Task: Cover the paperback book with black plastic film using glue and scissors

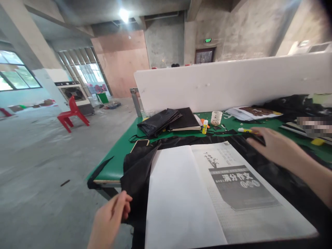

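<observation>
An open book (186, 197) lies in front of me, its left page blank and its right page printed in grey. Under it a black sheet (140, 173), plastic or cloth, spreads over the table edge. My left hand (110, 216) is closed at the sheet's left edge, fingers pressed together on it. Over the sheet's far right part, my right hand (271, 143) has thumb and fingers apart. Just beyond its fingertips lies a glue stick (243, 130), white and yellow; whether they touch it, I cannot tell.
On the green table (114, 159) are a phone (140, 143), a folded black bundle (159, 121), a black-covered book (185, 119), an upright glue stick (204, 127) and a clear jar (216, 118). A white board (228, 86) stands behind. A red chair (74, 114) is at left.
</observation>
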`<action>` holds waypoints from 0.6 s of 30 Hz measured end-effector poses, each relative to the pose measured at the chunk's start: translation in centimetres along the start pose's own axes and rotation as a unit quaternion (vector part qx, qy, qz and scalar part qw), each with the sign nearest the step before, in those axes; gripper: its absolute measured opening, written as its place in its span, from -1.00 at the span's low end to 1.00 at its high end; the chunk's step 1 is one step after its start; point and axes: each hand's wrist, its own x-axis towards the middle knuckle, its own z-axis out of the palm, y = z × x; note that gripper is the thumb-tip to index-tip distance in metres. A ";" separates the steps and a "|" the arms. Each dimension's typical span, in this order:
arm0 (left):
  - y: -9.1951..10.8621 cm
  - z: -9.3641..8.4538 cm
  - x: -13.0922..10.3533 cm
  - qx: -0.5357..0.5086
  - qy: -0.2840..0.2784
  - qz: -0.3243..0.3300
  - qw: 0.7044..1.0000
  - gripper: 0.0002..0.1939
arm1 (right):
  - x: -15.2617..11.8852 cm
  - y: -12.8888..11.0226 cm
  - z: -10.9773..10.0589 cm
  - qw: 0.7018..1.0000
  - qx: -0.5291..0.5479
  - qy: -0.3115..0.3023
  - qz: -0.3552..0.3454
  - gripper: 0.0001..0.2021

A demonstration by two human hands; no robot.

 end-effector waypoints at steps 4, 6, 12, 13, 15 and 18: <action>0.0 -3.6 4.0 0.125 0.120 0.039 0.984 -0.66 | -8.4 -9.5 -1.4 0.968 0.092 -0.029 -0.230 -0.50; -0.1 -4.0 6.6 0.179 0.087 0.062 0.978 -0.61 | -11.7 -12.6 -1.5 0.952 0.082 0.018 -0.295 -0.39; 0.8 -2.8 12.2 0.285 0.003 0.102 0.953 -0.68 | -15.5 -16.1 1.3 0.944 0.037 0.032 -0.326 -0.29; 1.3 -2.8 12.8 0.291 -0.001 0.107 0.951 -0.74 | -15.7 -16.1 1.7 0.949 0.039 0.031 -0.312 -0.29; 2.5 -3.1 14.0 0.302 0.008 0.113 0.946 -0.79 | -16.0 -16.1 2.0 0.953 0.042 0.026 -0.300 -0.28; 5.2 -4.5 16.9 0.311 0.071 0.116 0.941 -0.79 | -16.4 -16.0 1.8 0.945 0.029 0.025 -0.326 -0.27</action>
